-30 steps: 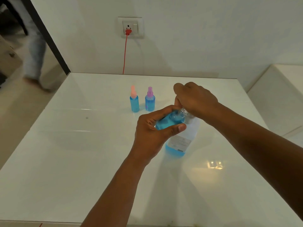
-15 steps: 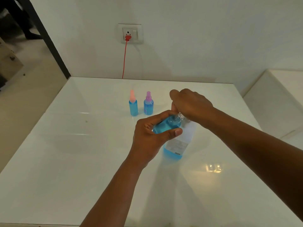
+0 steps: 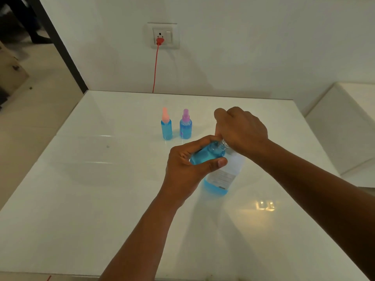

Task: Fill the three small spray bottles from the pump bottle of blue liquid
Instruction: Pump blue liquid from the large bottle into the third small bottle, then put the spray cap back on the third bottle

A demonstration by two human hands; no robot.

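Observation:
My left hand grips a small spray bottle full of blue liquid, tilted with its open clear neck toward my right hand. My right hand is curled over the top of the pump bottle, hiding its pump head; the bottle has a white label and a low band of blue liquid at its base. Two other small spray bottles stand upright on the white table behind: one with a pink cap, one with a purple cap. Both hold blue liquid.
A red cord runs from a wall socket down behind the table's far edge. A white ledge stands close to the table's right side. Floor and a dark door frame lie to the left.
Both hands stay on the bottles in nearly the same pose. The person walking at the upper left has gone out of view, and the camera has shifted slightly.

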